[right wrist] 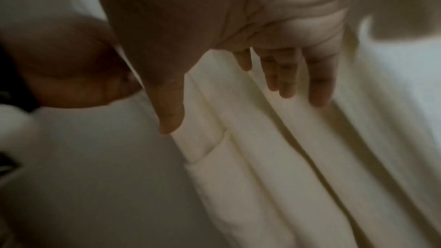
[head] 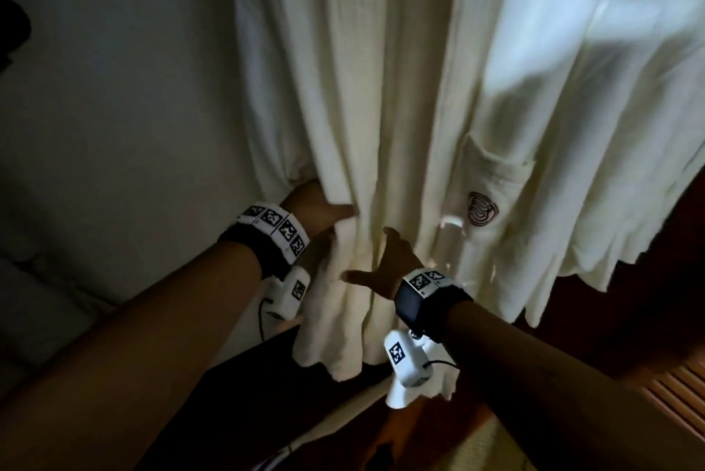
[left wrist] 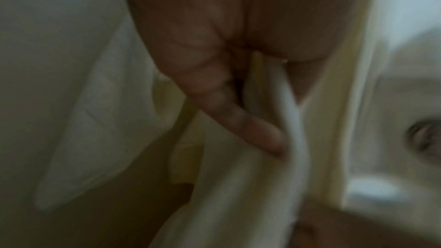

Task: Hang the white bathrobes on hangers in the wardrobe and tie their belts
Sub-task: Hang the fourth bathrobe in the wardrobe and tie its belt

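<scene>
A white bathrobe [head: 343, 70] hangs in front of me in long folds, and its top is out of frame. My left hand [head: 335, 219] grips a fold of its left front edge at about waist height; in the left wrist view the thumb and fingers [left wrist: 238, 82] pinch that fold [left wrist: 293, 139]. My right hand [head: 372, 257] is open, fingers spread, just right of the left hand and against the cloth. The right wrist view shows its straight fingers [right wrist: 319, 82] lying on the robe's folds [right wrist: 274, 157]. A chest pocket with a brown logo [head: 482, 213] sits further right. No belt can be told apart.
A pale wall [head: 114, 89] stands at the left of the robe. More white cloth [head: 610, 89] hangs at the right, blurred. Below are a dark wooden base [head: 267, 394] and a slatted wooden panel [head: 679, 390] at the lower right.
</scene>
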The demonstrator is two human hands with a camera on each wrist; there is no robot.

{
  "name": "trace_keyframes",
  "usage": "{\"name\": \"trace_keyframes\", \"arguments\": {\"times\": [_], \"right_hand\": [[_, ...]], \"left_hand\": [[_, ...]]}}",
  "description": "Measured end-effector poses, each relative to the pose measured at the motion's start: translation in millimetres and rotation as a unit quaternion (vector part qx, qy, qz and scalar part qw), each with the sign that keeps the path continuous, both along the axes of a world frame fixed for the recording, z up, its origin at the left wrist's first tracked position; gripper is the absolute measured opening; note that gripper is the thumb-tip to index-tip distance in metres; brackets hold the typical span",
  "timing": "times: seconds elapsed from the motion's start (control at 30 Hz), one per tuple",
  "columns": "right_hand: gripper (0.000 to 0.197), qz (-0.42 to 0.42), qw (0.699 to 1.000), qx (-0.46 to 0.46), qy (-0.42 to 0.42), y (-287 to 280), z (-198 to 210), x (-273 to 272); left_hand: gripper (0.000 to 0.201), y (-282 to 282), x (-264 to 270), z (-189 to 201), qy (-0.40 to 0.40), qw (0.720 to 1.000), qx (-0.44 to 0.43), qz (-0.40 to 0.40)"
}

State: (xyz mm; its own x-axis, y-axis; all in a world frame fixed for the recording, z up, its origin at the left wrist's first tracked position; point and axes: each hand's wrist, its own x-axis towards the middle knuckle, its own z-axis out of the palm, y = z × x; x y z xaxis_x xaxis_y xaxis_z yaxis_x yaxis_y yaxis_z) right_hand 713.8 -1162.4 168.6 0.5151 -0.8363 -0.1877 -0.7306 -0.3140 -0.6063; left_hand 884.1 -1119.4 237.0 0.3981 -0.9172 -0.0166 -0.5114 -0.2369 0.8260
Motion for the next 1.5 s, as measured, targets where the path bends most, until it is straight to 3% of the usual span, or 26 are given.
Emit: {"name": "trace_keyframes", "arguments": {"times": [0.1, 0.17, 0.23, 0.3, 0.33, 0.37, 0.4, 0.47, 0.53, 0.73, 0.83, 0.9, 1.0, 1.07, 1.13, 1.2, 1.33, 1.4, 1.5], "right_hand": [[0.076, -0.041, 0.998, -0.044, -0.036, -6.5, -10.0, -5.5], [0.052, -0.058, 0.995, -0.054, -0.061, -8.4, -8.8, -12.4], [0.044, -0.075, 0.993, -0.049, -0.081, -11.8, -8.0, -22.1], [0.042, -0.095, 0.99, -0.031, -0.096, -16.0, -6.8, -33.7], [0.041, -0.105, 0.989, -0.019, -0.101, -18.6, -6.6, -40.2], [0.04, -0.115, 0.988, -0.011, -0.103, -22.1, -7.5, -46.0], [0.038, -0.122, 0.987, -0.011, -0.1, -25.0, -8.2, -51.1], [0.037, -0.129, 0.988, -0.014, -0.086, -30.0, -10.3, -58.3], [0.036, -0.129, 0.99, -0.006, -0.064, -32.1, -11.3, -61.1], [0.04, -0.131, 0.988, -0.053, -0.06, -31.5, -7.5, -66.5], [0.042, -0.146, 0.984, -0.09, -0.044, -35.5, -9.2, -68.7], [0.041, -0.156, 0.981, -0.108, -0.036, -39.7, -11.1, -66.9], [0.043, -0.149, 0.982, -0.112, -0.041, -40.1, -14.2, -57.5], [0.04, -0.133, 0.983, -0.113, -0.063, -38.2, -16.8, -49.8], [0.035, -0.116, 0.982, -0.126, -0.084, -36.6, -17.7, -44.9], [0.031, -0.091, 0.985, -0.124, -0.072, -37.5, -21.3, -44.3], [0.042, -0.049, 0.994, -0.101, 0.012, -39.7, -28.0, -56.2], [0.042, -0.044, 0.991, -0.125, 0.034, -38.9, -23.7, -68.3], [0.033, -0.057, 0.987, -0.149, -0.038, -39.5, -14.9, -91.8]], "left_hand": [[0.014, 2.3, -7.2, 7.1, 0.228, 0.97, 0.038, -0.07], [0.022, 0.6, 1.4, 1.9, 0.263, 0.962, 0.039, -0.069], [0.022, -3.9, 13.2, -14.4, 0.222, 0.974, 0.03, -0.017], [0.011, -9.1, 26.9, -40.0, 0.077, 0.995, 0.056, 0.019], [0.02, -11.5, 32.9, -53.6, -0.006, 0.997, 0.079, 0.011], [0.045, -15.4, 36.2, -70.5, -0.067, 0.992, 0.105, -0.018], [0.068, -16.4, 33.7, -82.1, -0.099, 0.986, 0.124, -0.057], [0.086, -17.4, 17.7, -92.4, -0.132, 0.974, 0.126, -0.131], [0.09, -22.2, 1.6, -100.8, -0.102, 0.98, 0.101, -0.136], [0.072, -22.6, 2.8, -121.7, 0.023, 0.995, 0.078, -0.057], [0.054, -5.8, 18.0, -139.2, -0.011, 0.993, 0.108, -0.052], [0.06, 7.3, 24.7, -146.9, -0.006, 0.993, 0.113, -0.035], [0.069, 24.7, 26.9, -153.4, -0.067, 0.996, 0.048, -0.018], [0.069, 33.6, 26.6, -153.3, -0.059, 0.998, 0.021, 0.001], [0.073, 42.2, 28.8, -154.3, 0.0, 0.998, 0.036, 0.06], [0.076, 54.5, 35.2, -155.3, 0.009, 0.988, 0.076, 0.136], [0.045, 82.0, 56.0, -149.8, -0.115, 0.966, 0.163, 0.167], [0.05, 93.6, 59.4, -139.1, -0.108, 0.964, 0.175, 0.17], [0.061, 102.4, 56.5, -122.1, -0.088, 0.958, 0.172, 0.212]]}}
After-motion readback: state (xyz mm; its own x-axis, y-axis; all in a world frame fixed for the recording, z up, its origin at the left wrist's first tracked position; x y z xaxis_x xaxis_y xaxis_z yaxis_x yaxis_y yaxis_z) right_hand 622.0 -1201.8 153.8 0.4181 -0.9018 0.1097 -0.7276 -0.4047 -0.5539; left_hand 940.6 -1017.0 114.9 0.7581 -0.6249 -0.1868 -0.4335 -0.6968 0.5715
